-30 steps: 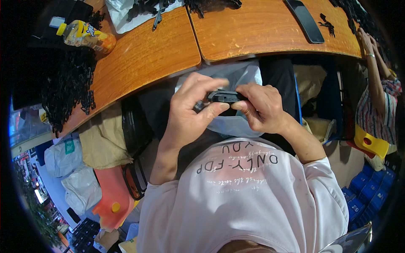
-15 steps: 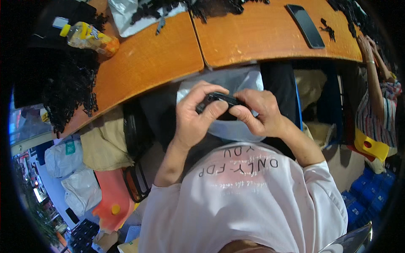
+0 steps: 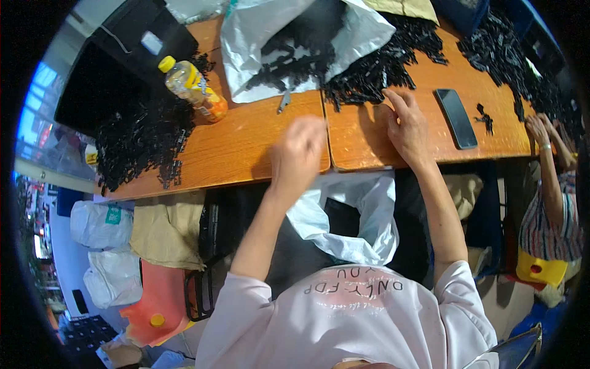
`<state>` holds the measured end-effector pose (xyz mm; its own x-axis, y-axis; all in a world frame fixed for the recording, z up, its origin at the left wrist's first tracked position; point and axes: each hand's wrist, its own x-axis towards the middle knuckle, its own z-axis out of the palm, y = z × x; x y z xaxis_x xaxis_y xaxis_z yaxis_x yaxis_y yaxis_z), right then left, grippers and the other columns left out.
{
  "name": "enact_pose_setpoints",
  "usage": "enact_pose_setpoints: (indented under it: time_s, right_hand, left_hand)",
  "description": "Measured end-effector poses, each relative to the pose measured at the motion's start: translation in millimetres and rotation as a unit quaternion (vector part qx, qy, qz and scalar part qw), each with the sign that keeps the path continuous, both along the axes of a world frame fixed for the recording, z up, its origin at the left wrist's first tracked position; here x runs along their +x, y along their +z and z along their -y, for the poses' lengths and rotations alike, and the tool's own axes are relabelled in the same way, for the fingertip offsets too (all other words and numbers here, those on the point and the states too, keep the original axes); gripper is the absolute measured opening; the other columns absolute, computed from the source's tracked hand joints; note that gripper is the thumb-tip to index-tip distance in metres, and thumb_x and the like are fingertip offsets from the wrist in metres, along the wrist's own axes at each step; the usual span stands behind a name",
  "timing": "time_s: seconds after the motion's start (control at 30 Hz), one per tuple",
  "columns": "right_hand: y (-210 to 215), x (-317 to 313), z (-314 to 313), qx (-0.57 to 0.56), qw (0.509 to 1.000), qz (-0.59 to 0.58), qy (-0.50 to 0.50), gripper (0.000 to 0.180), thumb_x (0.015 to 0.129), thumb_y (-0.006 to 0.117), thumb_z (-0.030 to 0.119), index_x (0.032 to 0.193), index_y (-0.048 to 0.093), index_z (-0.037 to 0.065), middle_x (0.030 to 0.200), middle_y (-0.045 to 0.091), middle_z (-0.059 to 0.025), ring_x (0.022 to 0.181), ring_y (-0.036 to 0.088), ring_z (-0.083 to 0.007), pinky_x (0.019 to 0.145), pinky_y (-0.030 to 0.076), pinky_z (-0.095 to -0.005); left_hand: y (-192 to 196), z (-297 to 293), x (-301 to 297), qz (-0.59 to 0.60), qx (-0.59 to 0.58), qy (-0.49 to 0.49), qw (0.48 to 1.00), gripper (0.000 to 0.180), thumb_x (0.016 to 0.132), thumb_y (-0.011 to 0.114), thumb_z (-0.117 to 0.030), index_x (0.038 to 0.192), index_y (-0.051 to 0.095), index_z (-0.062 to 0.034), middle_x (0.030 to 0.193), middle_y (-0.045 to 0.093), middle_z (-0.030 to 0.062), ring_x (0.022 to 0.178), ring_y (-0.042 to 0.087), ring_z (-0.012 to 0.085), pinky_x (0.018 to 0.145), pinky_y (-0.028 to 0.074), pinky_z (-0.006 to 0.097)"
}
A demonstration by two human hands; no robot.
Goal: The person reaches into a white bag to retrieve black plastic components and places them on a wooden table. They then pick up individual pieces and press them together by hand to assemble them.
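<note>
While the left hand (image 3: pixel 298 154) is blurred over the tabletop (image 3: pixel 246 147) at centre frame (its grip cannot be told), the right hand (image 3: pixel 408 128) stands loosely curled, fingers parted, at the lower edge of the pile of black plastic parts (image 3: pixel 362 79), upper centre-right. Contact unclear. Step, as judged: picking out a part. Next move seems to call for a fingertip pinch on one piece.

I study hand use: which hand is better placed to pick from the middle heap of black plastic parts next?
Probably the right hand: its fingers are near the heap; the blurred left hand is farther off.
</note>
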<state>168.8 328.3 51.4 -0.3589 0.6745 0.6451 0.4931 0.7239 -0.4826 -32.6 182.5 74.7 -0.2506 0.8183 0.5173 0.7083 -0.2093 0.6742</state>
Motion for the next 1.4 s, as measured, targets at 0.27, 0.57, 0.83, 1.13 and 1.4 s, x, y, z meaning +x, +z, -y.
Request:
enact_pose_setpoints:
  time_s: [0.27, 0.57, 0.83, 1.13, 1.4]
  right_hand:
    - [-17.4, -17.9, -16.7, 0.100, 0.989, 0.107, -0.027, 0.019, 0.089, 0.063, 0.013, 0.107, 0.066, 0.008, 0.086, 0.061, -0.0119, 0.078, 0.064, -0.0330, 0.065, 0.053, -0.0431]
    - [-11.7, 20.3, 37.4, 0.104, 0.982, 0.150, 0.047, 0.023, 0.083, 0.075, 0.014, 0.100, 0.065, 0.002, 0.081, 0.060, -0.0140, 0.071, 0.062, -0.0330, 0.064, 0.052, -0.0409]
    - [5.4, 39.5, 38.6, -0.094, 0.979, 0.135, 0.122, 0.038, 0.084, 0.066, 0.000, 0.121, 0.066, 0.009, 0.111, 0.065, -0.0125, 0.095, 0.066, -0.0311, 0.079, 0.055, -0.0395]
    - [6.1, 41.5, 13.6, 0.063, 0.960, 0.230, 0.146, 0.030, 0.080, 0.068, 0.008, 0.110, 0.068, 0.013, 0.114, 0.064, -0.0054, 0.102, 0.061, -0.0265, 0.079, 0.055, -0.0387]
    - [-10.8, 60.9, 24.6, 0.113, 0.976, 0.148, 0.110, 0.029, 0.082, 0.071, 0.006, 0.111, 0.067, 0.006, 0.085, 0.063, -0.0102, 0.078, 0.063, -0.0270, 0.067, 0.053, -0.0364]
  left_hand:
    - [-13.6, -62.4, -87.0, -0.254, -0.076, 0.223, 0.938, 0.018, 0.088, 0.067, -0.015, 0.102, 0.070, -0.0041, 0.098, 0.068, 0.0155, 0.100, 0.062, 0.0345, 0.089, 0.048, 0.044]
    - [-22.8, -20.2, -41.8, 0.112, -0.016, 0.119, 0.986, 0.018, 0.093, 0.064, -0.012, 0.106, 0.065, 0.0005, 0.088, 0.066, 0.0069, 0.071, 0.059, 0.0138, 0.064, 0.046, 0.027]
    - [-22.1, 45.2, 22.3, 0.533, -0.085, -0.129, 0.832, 0.037, 0.093, 0.061, -0.005, 0.129, 0.055, 0.0057, 0.108, 0.066, 0.0111, 0.081, 0.059, 0.0097, 0.073, 0.046, 0.022]
    - [-36.6, 61.0, 38.1, 0.653, -0.067, -0.145, 0.740, 0.029, 0.094, 0.060, -0.002, 0.122, 0.060, 0.0002, 0.109, 0.068, 0.0113, 0.084, 0.064, 0.0120, 0.078, 0.050, 0.025]
    - [-37.3, 64.2, 40.6, 0.636, -0.063, -0.164, 0.751, 0.028, 0.092, 0.060, 0.002, 0.120, 0.059, 0.0008, 0.114, 0.065, 0.0121, 0.088, 0.065, 0.0134, 0.080, 0.051, 0.027]
